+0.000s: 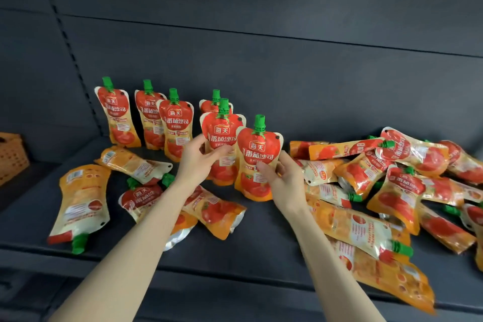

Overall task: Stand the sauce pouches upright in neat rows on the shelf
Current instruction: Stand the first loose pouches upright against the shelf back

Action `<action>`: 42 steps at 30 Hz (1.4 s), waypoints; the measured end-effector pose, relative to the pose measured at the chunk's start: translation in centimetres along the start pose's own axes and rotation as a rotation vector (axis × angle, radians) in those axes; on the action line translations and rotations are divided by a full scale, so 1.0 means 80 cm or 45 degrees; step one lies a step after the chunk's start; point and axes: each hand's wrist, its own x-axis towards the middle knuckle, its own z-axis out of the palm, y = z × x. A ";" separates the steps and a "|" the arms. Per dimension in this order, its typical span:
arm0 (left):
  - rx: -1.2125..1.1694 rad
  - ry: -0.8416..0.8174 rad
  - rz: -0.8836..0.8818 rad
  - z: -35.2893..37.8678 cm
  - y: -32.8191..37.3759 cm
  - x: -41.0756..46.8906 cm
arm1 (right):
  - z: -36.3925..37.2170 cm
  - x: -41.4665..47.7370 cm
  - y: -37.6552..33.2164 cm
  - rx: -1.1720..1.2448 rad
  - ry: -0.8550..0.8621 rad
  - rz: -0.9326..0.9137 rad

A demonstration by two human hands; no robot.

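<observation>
Head view: fallen pouches (366,227) litter the shelf (261,238) around the standing pouches (175,123).

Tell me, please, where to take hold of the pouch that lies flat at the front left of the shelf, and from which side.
Probably at the neck, just under the green cap. The pouch lies flat, back side up, cap toward the shelf's front edge, and nothing covers it. Come from the front and pinch the two flat faces there.
</observation>
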 end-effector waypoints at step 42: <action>0.390 -0.378 -0.057 -0.104 -0.071 0.043 | 0.098 0.036 0.015 -0.359 0.114 0.260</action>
